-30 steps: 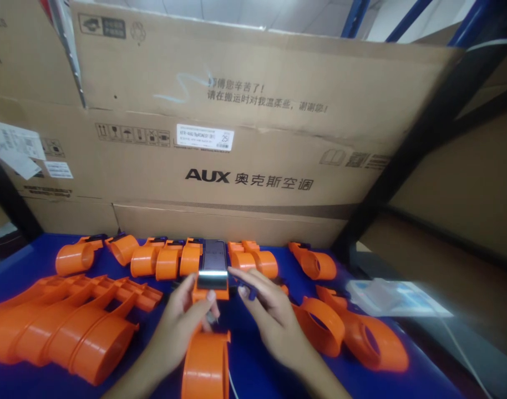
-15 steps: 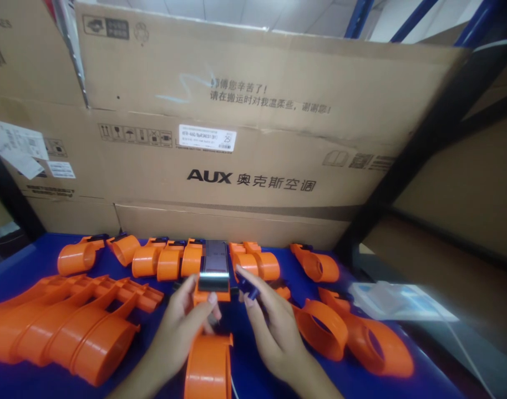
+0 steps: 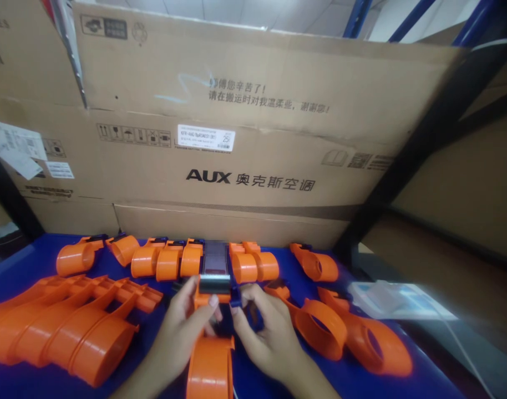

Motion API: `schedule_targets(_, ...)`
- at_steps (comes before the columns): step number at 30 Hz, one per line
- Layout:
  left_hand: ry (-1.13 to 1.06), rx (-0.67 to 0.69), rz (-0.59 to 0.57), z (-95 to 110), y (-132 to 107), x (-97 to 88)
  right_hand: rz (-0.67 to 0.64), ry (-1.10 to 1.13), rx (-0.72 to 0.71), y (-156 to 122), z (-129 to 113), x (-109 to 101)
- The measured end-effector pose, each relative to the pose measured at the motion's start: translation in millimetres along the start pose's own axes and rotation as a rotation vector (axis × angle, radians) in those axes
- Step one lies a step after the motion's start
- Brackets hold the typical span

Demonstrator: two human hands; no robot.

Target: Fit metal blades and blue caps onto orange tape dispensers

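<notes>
In front of me is an orange tape dispenser [image 3: 211, 366], with a toothed metal blade [image 3: 214, 276] and a dark strip at its far end. My left hand [image 3: 187, 313] grips its neck, thumb on top. My right hand [image 3: 264, 327] pinches a small dark blue plastic piece [image 3: 236, 296] against the dispenser's right side, just below the blade. The fingers partly cover this piece, so I cannot tell whether it is seated. Past the blade, a grey plate [image 3: 215, 257] shows, partly blurred.
Nested orange dispenser frames [image 3: 99, 349] lie at the left on the blue tabletop [image 3: 153, 354]. A row of orange dispensers with dark parts [image 3: 145, 260] stands along the back. More orange frames [image 3: 320, 330] lie right, near a plastic bag [image 3: 386, 296]. Behind rises a cardboard box [image 3: 253, 138].
My right hand has moved left and slightly down, bringing the dark blue piece from beside the dispenser to its right side. My left hand keeps its hold.
</notes>
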State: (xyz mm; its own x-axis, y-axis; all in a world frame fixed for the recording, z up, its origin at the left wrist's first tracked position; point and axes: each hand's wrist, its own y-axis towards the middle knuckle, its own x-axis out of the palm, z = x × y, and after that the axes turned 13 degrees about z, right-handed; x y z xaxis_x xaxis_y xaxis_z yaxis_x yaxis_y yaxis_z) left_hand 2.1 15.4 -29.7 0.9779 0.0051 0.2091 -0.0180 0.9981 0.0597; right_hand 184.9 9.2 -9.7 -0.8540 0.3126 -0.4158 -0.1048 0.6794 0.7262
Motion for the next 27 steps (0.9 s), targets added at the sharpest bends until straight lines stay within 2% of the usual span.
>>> schedule_targets(6, 0.021, 0.018, 0.006, 0.0, -3.5, 1.4, 0.001, -0.007, -0.03, 2.6, 2.1, -1.7)
schedule_targets(12, 0.015, 0.009, 0.009, 3.6, -7.9, 4.2, -0.05, 0.009, -0.028, 4.8, -4.8, -6.1)
schedule_targets(18, -0.133, -0.079, -0.021, 1.7, -4.0, 4.0, -0.026, 0.072, -0.02, 5.6, -4.6, -10.0)
schedule_targets(20, -0.188, -0.118, -0.029, 0.2, -2.8, 3.8, 0.044, 0.128, 0.037, 5.6, -1.0, -10.6)
schedule_targets(23, -0.261, -0.179, -0.026, 0.6, -1.8, 4.2, 0.127, 0.246, 0.241, 7.5, 2.8, -10.0)
schedule_targets(25, -0.302, -0.209, -0.038, 2.8, -1.5, 4.7, 0.084, 0.379, 0.39, 9.9, 1.7, -9.7)
schedule_targets(27, -0.332, -0.237, -0.086, 6.3, -1.6, 5.2, -0.029, 0.521, 0.494, 12.3, -1.8, -10.1)
